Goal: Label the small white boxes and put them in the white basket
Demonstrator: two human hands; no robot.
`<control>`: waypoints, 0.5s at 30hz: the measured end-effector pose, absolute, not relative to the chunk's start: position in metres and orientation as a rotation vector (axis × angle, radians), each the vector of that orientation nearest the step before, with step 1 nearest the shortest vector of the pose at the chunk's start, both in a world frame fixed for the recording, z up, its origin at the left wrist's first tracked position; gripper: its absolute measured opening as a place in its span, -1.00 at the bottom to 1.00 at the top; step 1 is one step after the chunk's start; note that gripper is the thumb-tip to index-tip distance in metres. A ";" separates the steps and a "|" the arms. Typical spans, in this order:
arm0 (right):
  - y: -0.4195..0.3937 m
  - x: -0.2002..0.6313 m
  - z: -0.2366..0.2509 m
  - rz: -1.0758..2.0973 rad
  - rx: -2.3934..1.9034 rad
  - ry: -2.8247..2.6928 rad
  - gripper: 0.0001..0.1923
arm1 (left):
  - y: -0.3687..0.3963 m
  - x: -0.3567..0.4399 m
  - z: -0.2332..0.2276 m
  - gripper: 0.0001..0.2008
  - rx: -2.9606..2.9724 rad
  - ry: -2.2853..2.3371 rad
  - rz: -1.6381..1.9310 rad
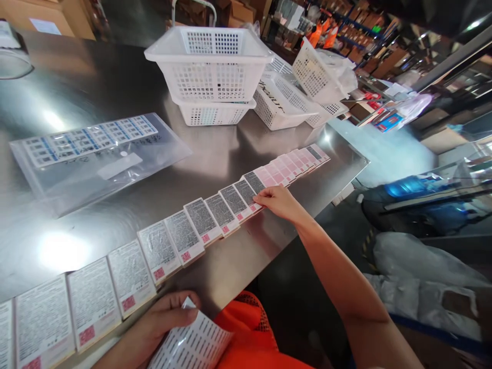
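My left hand [169, 318] grips a sheet of labels [196, 341] at the near edge of the table, its thumb on top. The sheet is white with rows of small dark printed strips. My right hand [274, 201] is pinched, fingertips touching the lower part of a flat box [244, 192] in a long row. Whatever is between those fingertips, if anything, is too small to make out. Several flat white boxes [194, 219] with dense dark print and a red square code lie side by side, slightly overlapping. Farther along, the row turns to pink boxes [286, 166].
A shiny metal table [126, 210] carries everything. A clear plastic sleeve [96, 169] with a label sheet lies at the left. White perforated baskets [209, 64] stand stacked at the back, with more baskets [282, 100] beside them. Plastic-wrapped bundles [426, 302] are at the right.
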State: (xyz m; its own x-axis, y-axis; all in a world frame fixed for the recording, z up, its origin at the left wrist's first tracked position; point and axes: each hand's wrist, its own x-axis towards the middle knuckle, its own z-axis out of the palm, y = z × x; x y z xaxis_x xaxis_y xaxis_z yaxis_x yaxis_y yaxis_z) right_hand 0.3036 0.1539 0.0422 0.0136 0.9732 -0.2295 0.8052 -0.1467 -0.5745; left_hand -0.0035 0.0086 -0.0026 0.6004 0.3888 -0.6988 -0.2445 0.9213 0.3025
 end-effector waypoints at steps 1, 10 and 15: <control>0.154 0.304 0.042 0.847 -2.018 -1.848 -0.68 | 0.008 -0.003 -0.002 -0.68 0.190 0.851 0.366; 0.156 0.303 0.041 0.815 -2.031 -1.872 -0.69 | 0.010 -0.004 0.001 -0.68 0.191 0.854 0.338; 0.153 0.300 0.041 0.770 -2.027 -1.836 -0.74 | 0.009 -0.004 0.001 -0.68 0.191 0.844 0.337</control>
State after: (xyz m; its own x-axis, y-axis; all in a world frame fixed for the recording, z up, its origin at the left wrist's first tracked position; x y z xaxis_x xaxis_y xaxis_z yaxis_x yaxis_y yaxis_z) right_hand 0.2996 0.1526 0.0413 0.0401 0.9816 -0.1868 0.8213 -0.1388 -0.5534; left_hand -0.0038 0.0088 0.0012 0.6156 0.3656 -0.6981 -0.2152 0.9302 0.2974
